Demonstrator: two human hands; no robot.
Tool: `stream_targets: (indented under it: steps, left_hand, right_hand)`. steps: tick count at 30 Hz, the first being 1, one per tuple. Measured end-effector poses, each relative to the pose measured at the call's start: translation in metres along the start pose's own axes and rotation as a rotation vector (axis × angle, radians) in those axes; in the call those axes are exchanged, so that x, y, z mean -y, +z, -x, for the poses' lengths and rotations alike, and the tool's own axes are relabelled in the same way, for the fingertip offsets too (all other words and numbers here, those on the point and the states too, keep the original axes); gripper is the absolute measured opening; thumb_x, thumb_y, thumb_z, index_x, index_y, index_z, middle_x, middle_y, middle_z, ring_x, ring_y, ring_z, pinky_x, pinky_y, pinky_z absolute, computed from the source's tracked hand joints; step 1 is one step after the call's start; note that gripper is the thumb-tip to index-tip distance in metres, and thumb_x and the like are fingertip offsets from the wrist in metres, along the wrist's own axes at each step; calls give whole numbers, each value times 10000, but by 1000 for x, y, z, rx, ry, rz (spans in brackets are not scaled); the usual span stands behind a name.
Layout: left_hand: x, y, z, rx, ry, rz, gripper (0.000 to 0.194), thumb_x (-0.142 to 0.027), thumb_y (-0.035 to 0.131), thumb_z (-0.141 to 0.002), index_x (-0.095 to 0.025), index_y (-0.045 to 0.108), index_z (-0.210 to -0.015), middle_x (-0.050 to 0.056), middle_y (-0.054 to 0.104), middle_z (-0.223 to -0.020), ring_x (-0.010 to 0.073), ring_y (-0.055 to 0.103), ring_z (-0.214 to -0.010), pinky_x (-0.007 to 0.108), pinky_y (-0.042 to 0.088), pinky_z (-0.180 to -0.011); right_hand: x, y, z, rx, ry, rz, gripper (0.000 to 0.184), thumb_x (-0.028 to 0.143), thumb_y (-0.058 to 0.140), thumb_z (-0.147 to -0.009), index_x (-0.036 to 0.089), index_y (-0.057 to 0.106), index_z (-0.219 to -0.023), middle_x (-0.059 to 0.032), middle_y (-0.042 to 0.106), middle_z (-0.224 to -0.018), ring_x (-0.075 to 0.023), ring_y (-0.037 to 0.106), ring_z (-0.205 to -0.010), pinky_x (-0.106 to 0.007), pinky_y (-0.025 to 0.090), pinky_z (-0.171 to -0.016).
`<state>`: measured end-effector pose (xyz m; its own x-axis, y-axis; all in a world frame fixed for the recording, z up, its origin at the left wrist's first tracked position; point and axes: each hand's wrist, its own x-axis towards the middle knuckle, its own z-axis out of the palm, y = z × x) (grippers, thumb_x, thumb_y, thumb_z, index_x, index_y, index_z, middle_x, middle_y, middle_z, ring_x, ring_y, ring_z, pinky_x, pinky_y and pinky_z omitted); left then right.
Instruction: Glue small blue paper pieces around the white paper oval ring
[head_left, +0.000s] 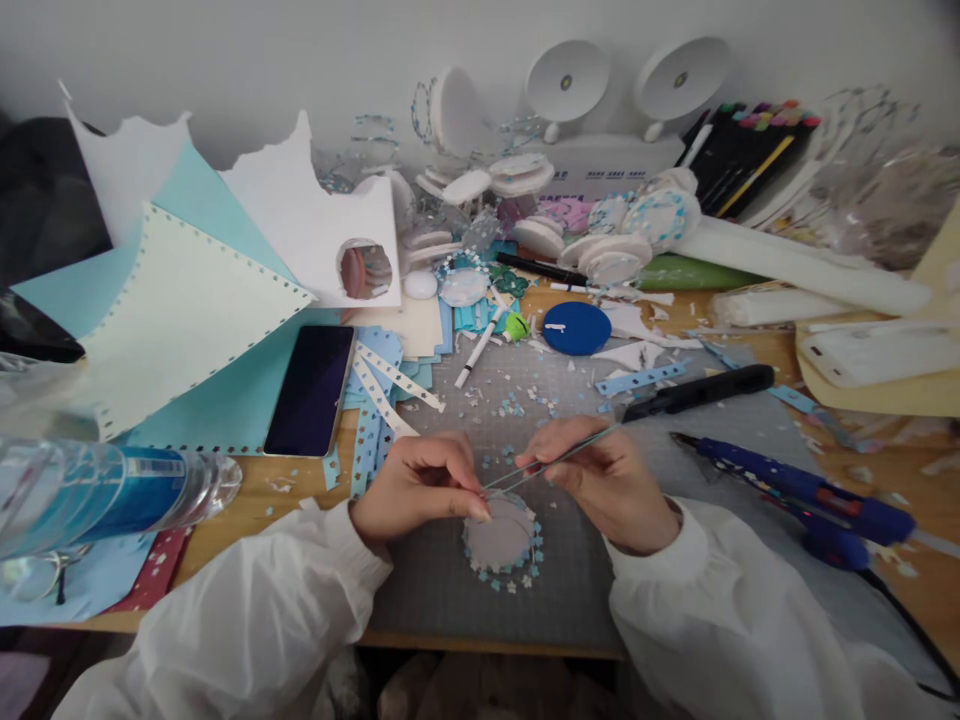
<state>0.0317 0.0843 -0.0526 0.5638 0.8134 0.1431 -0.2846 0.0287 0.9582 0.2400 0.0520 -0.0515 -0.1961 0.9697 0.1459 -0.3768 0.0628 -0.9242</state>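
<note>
My left hand [424, 482] is closed, thumb and forefinger pinched together above the upper rim of a round white disc [501, 540]. What the pinch holds is too small to make out. Small blue and white paper stars ring the disc, which is low over or on the grey cutting mat [435, 590]. In my right hand [604, 480] is a pair of thin tweezers [536, 467], their tips reaching to my left fingertips. Tiny punched paper stars [512, 405] lie scattered on the mat beyond both hands.
At right lie a blue hot glue gun [810, 490] with its cord and a black-handled tool [697, 392]. A phone [311, 390], punched paper sheets [195, 310] and a water bottle [112, 495] are at left. Decorated white discs [525, 172] crowd the back, near a blue oval [576, 328].
</note>
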Motion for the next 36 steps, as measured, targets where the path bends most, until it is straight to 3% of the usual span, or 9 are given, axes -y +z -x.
stream_targets:
  steps: [8, 14, 22, 36]
  left_hand:
    - [-1, 0, 0, -11, -7, 6, 131, -126, 846, -613, -135, 716, -626, 34, 660, -605, 99, 564, -579, 197, 449, -533]
    - [-2, 1, 0, -11, -2, -11, 153, -145, 850, -613, -130, 698, -602, 28, 647, -587, 94, 551, -569, 195, 439, -533]
    - [0, 0, 0, -5, -12, 13, 157, -129, 852, -600, -131, 696, -606, 24, 643, -599, 97, 558, -567, 197, 442, -529]
    - [-2, 0, -1, -28, -41, -38, 137, -202, 829, -653, -133, 714, -626, 42, 651, -604, 106, 541, -572, 210, 413, -525]
  right_hand:
    - [2, 3, -1, -57, 11, -51, 63, 235, 748, -775, 258, 700, -810, 14, 710, -757, -130, 694, -762, -216, 563, -636]
    - [1, 3, 0, -43, 28, -21, 96, 226, 751, -772, 259, 705, -849, 9, 719, -799, -130, 700, -795, -227, 569, -698]
    - [2, 7, -1, -78, 65, -23, 81, 264, 771, -748, 246, 705, -790, -5, 735, -760, -138, 695, -717, -229, 570, -622]
    - [10, 5, -5, -224, 67, -161, 109, 280, 792, -719, 262, 699, -772, 14, 725, -736, -111, 663, -616, -205, 567, -564]
